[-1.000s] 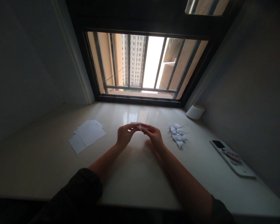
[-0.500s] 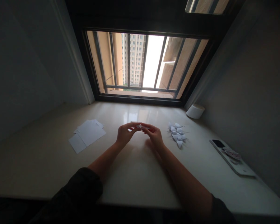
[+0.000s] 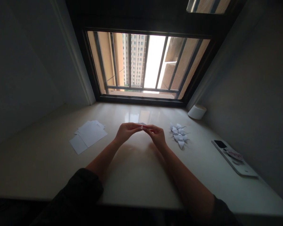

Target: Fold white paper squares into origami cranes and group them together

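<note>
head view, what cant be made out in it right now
- Held paper, head view: shape mostly hidden by the left hand and right hand.
- Sheets, head view: exact count hidden by overlap.
- Small folded papers, head view: crowded and too small to tell fold details.
- Upper window pane, head view: cut off by the top edge.

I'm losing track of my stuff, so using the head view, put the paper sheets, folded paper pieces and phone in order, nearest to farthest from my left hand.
1. Paper sheets: left of the left hand.
2. Folded paper pieces: right, past the right hand.
3. Phone: far right.
</note>
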`<state>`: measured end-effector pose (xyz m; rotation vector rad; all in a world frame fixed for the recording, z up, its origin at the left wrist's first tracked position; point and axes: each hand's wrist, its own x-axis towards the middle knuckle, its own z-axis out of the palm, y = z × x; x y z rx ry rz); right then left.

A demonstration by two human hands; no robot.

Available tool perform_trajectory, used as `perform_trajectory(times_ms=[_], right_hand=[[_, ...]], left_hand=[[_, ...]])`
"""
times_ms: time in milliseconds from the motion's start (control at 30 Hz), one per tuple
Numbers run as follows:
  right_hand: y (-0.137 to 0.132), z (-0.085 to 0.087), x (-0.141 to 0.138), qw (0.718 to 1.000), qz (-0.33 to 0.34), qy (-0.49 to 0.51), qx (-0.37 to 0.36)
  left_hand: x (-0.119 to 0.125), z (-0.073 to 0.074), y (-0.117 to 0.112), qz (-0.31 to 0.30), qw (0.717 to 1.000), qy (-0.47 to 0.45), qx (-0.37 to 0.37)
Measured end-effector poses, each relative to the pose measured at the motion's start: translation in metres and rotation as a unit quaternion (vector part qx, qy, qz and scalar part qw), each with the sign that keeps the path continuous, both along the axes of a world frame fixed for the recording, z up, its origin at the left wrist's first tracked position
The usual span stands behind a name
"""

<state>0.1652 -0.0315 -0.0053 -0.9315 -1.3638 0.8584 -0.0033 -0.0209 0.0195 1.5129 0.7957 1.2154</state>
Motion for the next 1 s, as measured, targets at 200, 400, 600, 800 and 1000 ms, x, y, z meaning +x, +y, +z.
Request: perform_trajectory(times_ms=[200, 400, 600, 800, 1000], right_hand=[[0.0, -0.001, -0.003, 1.0, 0.01, 0.02, -0.011], [0.0, -0.002, -0.006, 0.998, 0.008, 0.06, -0.021], [0.003, -0.004, -0.003, 0.995, -0.024, 0.082, -0.059], [0.002, -0.004, -0.004, 0.993, -0.023, 0.099, -0.066], [0.0, 0.0, -0.005, 0.988, -0.015, 0.128, -0.089]], left_hand=[[0.0, -0.005, 0.003, 0.05, 0.999, 0.005, 0.005], [0.004, -0.008, 0.001, 0.083, 0.996, 0.006, 0.044], [0.006, -0.012, 0.002, 0.122, 0.99, -0.023, 0.067], [0.01, -0.011, -0.001, 0.131, 0.988, -0.034, 0.07], [0.013, -0.011, -0.002, 0.144, 0.986, -0.051, 0.063]])
